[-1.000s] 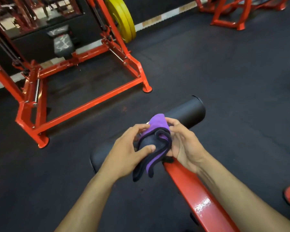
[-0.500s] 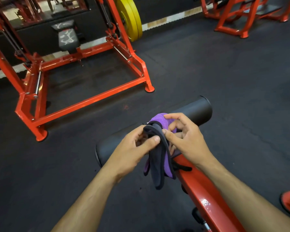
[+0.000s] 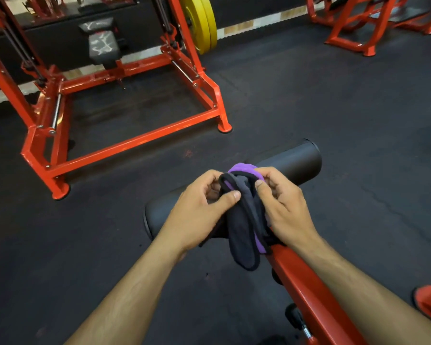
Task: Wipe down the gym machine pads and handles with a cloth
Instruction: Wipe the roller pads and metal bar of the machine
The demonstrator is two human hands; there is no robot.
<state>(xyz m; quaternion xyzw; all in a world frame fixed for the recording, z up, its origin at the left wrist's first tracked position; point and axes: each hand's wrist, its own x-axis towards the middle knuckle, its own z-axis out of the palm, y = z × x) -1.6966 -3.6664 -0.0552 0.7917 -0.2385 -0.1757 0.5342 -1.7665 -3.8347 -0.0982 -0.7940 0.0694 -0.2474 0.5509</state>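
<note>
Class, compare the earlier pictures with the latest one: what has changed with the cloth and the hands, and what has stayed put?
Both hands, left hand and right hand, keep hold of the cloth and have refolded it: more dark side shows, less purple. The black roller pad and red bar stayed put.

The cloth (image 3: 244, 220) is purple on one face and dark charcoal on the other, edged with black stitching. Behind it, the roller pad (image 3: 291, 160) is plain matte black. The machine arm (image 3: 306, 290) below the cloth is glossy orange-red, as is the rack frame (image 3: 135, 140). Two weight plates (image 3: 202, 21) are yellow. The seat pad (image 3: 102, 46) is black with white cracked markings. The floor (image 3: 334, 108) is dark grey.
</note>
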